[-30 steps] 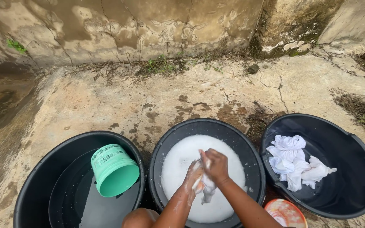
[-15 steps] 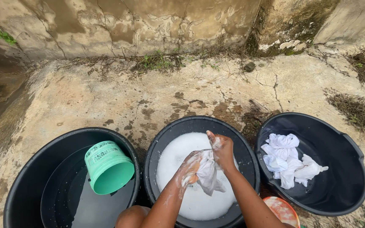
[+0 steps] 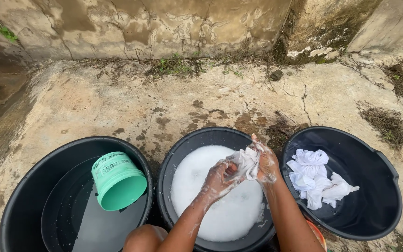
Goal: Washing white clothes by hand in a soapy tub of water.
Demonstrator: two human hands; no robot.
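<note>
Over the middle black basin (image 3: 183, 144) of white suds, the left hand (image 3: 218, 176) and right hand (image 3: 266, 161), both foam-streaked, clutch a bunched white cloth (image 3: 246, 163) between them; the scrubbing step appears in hand. Wrung white laundry (image 3: 316, 179) lies in the right basin (image 3: 378, 158); a green bucket (image 3: 117, 182) floats in the left.

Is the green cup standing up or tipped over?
Tipped over: the green cup lies on its side in the left tub's water, mouth facing the camera.
</note>
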